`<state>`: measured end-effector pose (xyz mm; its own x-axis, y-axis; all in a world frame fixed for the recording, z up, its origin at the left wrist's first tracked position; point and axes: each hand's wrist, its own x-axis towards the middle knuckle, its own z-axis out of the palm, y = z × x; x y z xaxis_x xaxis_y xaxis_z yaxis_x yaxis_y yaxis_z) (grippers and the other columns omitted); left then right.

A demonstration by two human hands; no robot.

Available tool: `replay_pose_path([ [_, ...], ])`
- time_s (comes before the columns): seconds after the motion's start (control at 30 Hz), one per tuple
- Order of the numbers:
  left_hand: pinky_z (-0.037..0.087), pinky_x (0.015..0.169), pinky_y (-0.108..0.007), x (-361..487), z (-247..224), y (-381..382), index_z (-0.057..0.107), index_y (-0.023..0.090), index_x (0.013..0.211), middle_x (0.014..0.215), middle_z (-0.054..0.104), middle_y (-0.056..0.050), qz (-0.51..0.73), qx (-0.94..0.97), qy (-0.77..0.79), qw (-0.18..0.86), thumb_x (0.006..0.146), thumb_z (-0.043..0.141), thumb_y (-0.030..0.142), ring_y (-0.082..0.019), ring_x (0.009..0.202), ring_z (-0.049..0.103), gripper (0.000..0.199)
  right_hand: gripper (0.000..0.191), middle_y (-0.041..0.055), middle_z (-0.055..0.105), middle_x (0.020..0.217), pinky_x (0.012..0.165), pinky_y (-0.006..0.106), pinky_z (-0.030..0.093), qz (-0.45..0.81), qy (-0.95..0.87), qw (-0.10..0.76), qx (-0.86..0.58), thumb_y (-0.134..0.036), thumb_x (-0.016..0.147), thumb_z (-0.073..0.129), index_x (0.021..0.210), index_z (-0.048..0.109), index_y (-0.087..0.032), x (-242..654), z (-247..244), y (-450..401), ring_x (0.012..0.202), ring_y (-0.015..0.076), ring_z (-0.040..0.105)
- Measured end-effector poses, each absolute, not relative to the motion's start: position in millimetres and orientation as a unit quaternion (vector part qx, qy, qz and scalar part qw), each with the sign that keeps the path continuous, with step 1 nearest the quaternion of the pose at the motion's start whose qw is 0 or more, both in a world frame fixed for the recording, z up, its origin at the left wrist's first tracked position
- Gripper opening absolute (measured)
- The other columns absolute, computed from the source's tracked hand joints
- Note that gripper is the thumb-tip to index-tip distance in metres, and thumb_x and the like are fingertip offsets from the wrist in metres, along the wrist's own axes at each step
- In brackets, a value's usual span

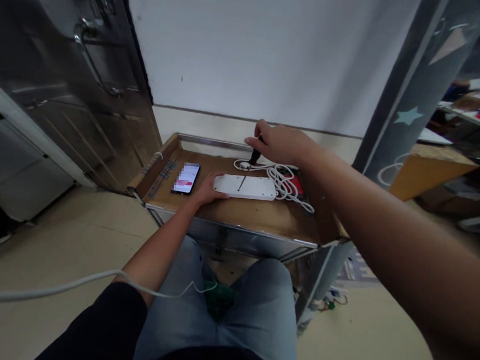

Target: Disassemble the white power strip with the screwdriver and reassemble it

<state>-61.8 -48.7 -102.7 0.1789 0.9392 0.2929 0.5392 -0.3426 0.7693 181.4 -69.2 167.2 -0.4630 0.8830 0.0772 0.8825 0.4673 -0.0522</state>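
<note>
Strip (260,188) lies on the tray (257,216). The left hand (207,190) grips its left end; the right hand (283,142) holds the screwdriver (255,158). If the screwdriver leans too far, it could slip and poke the left hand.

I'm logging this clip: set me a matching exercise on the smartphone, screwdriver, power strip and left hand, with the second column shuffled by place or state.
Column one
1. smartphone
2. screwdriver
3. power strip
4. left hand

Column two
A. gripped in the right hand, shaft pointing down
B. on the power strip's left end
C. lying left of the left hand, screen lit
D. white, beneath the screwdriver's tip

Right pairs: 1-C, 2-A, 3-D, 4-B
</note>
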Motion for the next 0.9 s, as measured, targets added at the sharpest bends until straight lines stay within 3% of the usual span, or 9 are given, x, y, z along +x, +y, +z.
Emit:
replay_pose_path([
  [0.07,0.036,0.127,-0.05,-63.2,-101.2,-49.8,0.057,0.017,0.144,0.15,0.055,-0.017,0.382,0.726,0.507,0.265,0.064,0.097,0.041,-0.035,0.143,0.052,0.093,0.043,0.0142,0.076,0.107,0.077,0.037,0.049,0.083,-0.859,0.03,-0.504,-0.043,0.101,0.053,0.137,0.05,-0.019,182.7,168.7,-67.1,0.087,0.0253,0.068],
  [0.17,0.036,0.127,-0.049,-67.0,-98.5,-52.0,0.056,0.018,0.145,0.153,0.055,-0.016,0.375,0.733,0.497,0.275,0.066,0.094,0.035,-0.033,0.145,0.052,0.089,0.036,0.0098,0.077,0.105,0.074,0.032,0.05,0.169,-0.86,0.018,-0.482,-0.026,0.1,0.054,0.135,0.049,-0.021,186.2,170.5,-63.7,0.082,0.02,0.068],
  [0.27,0.035,0.128,-0.049,-70.7,-96.1,-53.7,0.056,0.02,0.145,0.154,0.056,-0.015,0.366,0.74,0.489,0.283,0.067,0.092,0.032,-0.033,0.146,0.052,0.086,0.032,0.0115,0.076,0.101,0.079,0.035,0.05,0.1,-0.862,0.045,-0.495,-0.044,0.101,0.058,0.122,0.058,-0.019,187.4,168.8,-63.1,0.087,0.0229,0.069],
  [0.4,0.035,0.128,-0.052,-71.3,-95.2,-55.0,0.055,0.02,0.146,0.154,0.055,-0.015,0.357,0.736,0.5,0.284,0.066,0.093,0.032,-0.035,0.146,0.051,0.09,0.058,0.0199,0.072,0.101,0.084,0.043,0.051,-0.037,-0.832,0.066,-0.549,-0.072,0.096,0.051,0.1,0.069,-0.017,182.8,165.0,-67.0,0.1,0.0334,0.068],
  [0.5,0.037,0.127,-0.051,-69.9,-96.0,-58.9,0.051,0.016,0.15,0.155,0.055,-0.018,0.354,0.731,0.512,0.281,0.064,0.095,0.033,-0.036,0.145,0.052,0.098,0.054,0.019,0.072,0.112,0.09,0.045,0.05,-0.041,-0.862,0.063,-0.502,-0.066,0.1,0.047,0.118,0.067,-0.019,181.7,164.3,-67.9,0.106,0.0335,0.066],
  [0.6,0.04,0.125,-0.05,-69.1,-97.2,-64.9,0.049,0.016,0.152,0.154,0.056,-0.018,0.356,0.726,0.521,0.274,0.064,0.096,0.036,-0.036,0.143,0.054,0.102,0.039,0.0146,0.07,0.126,0.092,0.039,0.05,0.027,-0.916,0.052,-0.397,-0.042,0.099,0.056,0.132,0.058,-0.022,187.4,165.6,-65.0,0.104,0.0266,0.064],
  [0.7,0.04,0.124,-0.049,-68.6,-97.8,-69.5,0.049,0.018,0.153,0.155,0.055,-0.018,0.364,0.722,0.524,0.268,0.064,0.097,0.036,-0.035,0.143,0.054,0.103,0.035,0.0099,0.074,0.113,0.08,0.034,0.049,0.094,-0.918,0.032,-0.384,-0.027,0.094,0.059,0.128,0.058,-0.022,194.9,168.7,-61.5,0.089,0.0213,0.063],
  [0.8,0.041,0.123,-0.049,-67.9,-97.2,-71.3,0.049,0.019,0.153,0.154,0.056,-0.018,0.371,0.719,0.523,0.266,0.063,0.098,0.037,-0.035,0.142,0.055,0.104,0.027,0.0058,0.075,0.093,0.074,0.032,0.048,0.141,-0.896,0.031,-0.421,-0.035,0.095,0.064,0.118,0.062,-0.022,196.0,169.9,-60.1,0.079,0.0196,0.065],
  [0.9,0.042,0.122,-0.05,-67.6,-96.3,-71.6,0.05,0.018,0.153,0.153,0.057,-0.018,0.375,0.718,0.523,0.266,0.064,0.097,0.042,-0.036,0.141,0.055,0.103,0.035,0.0116,0.075,0.098,0.076,0.036,0.049,0.051,-0.87,0.051,-0.487,-0.051,0.095,0.064,0.111,0.065,-0.02,190.2,166.1,-60.4,0.085,0.0252,0.068],
])
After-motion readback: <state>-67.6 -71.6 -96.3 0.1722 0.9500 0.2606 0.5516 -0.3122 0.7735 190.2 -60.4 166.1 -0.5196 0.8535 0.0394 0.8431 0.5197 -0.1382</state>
